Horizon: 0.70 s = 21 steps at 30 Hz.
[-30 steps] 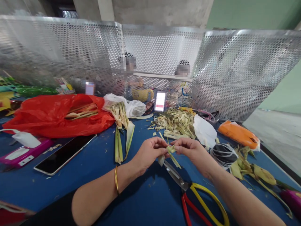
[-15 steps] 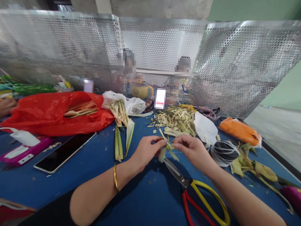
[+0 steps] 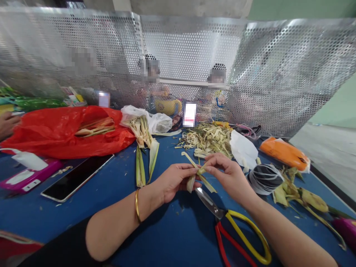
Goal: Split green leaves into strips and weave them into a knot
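Right above the blue worktop (image 3: 155, 233), somebody's got a small bit of work going with pale yellow-green leaf strips (image 3: 208, 184), crossed over each other and bunched at the middle. Left hand (image 3: 174, 180) has them pinched between thumb and fingertips, with a papery flap hanging just below. Right hand (image 3: 230, 173) looks closed in a narrow pinch on the near side of the crossing, though I can't tell exactly which strip it's got. Looks to me like the folding or knotting stage, fingers nearly meeting. Next move, I'd say, calls for a steady left grip and a light, even pull from the right, cos thin leaf could split or slip loose.

Just below the fingers are big metal scissors (image 3: 219, 214), one handle yellow, one red, tips close under the strips; can't tell if they touch. Beyond the fingers there's a heap of shredded leaf scraps (image 3: 213, 139), and off past the left fingers a bundle of dry, straw-coloured husks (image 3: 142, 133). Over by the right wrist sits a dark roll wound with grey cord (image 3: 265, 180).
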### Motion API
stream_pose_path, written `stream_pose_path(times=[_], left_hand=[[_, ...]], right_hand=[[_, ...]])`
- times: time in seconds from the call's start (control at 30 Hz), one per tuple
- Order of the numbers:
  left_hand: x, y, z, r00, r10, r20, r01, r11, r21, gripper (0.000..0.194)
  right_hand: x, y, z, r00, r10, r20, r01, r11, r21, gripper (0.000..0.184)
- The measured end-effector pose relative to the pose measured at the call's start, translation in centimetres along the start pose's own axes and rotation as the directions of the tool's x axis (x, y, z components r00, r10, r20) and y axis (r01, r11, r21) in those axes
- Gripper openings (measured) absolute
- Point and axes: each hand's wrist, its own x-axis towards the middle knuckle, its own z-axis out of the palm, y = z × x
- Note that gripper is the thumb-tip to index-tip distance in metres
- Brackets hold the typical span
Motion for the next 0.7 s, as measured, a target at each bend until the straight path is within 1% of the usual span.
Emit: stream_pose_path(times=[0.07, 0.23, 0.37, 0.5, 0.7], left_hand=[[0.0, 0.0, 0.1, 0.999, 0.023, -0.024, -0.023, 1.000, -0.003, 0.017], [0.1, -0.3, 0.3, 0.996, 0.086, -0.038, -0.085, 0.996, 0.020, 0.019], [0.1, -0.5, 0.2, 0.996, 0.084, -0.028, -0.083, 0.996, 0.022, 0.025], [0.0, -0.5, 0.3, 0.996, 0.089, -0.010, -0.088, 0.996, 0.021, 0.027], [-0.1, -0.3, 0.6, 0.997, 0.080, -0.013, -0.080, 0.997, 0.020, 0.026]], right_hand=[[-0.1, 0.2, 0.2, 0.999, -0.034, -0.037, 0.033, 0.999, -0.024, 0.011], [-0.5, 0.7, 1.3, 0.999, -0.030, -0.032, 0.028, 0.999, -0.037, 0.010], [-0.7, 0.5, 1.8, 0.997, -0.030, -0.070, 0.026, 0.998, -0.058, 0.014], [-0.8, 0.3, 1.9, 0.994, -0.028, -0.103, 0.021, 0.998, -0.066, 0.015], [-0.8, 0.5, 2.0, 0.992, 0.014, -0.125, -0.017, 1.000, -0.016, 0.014]])
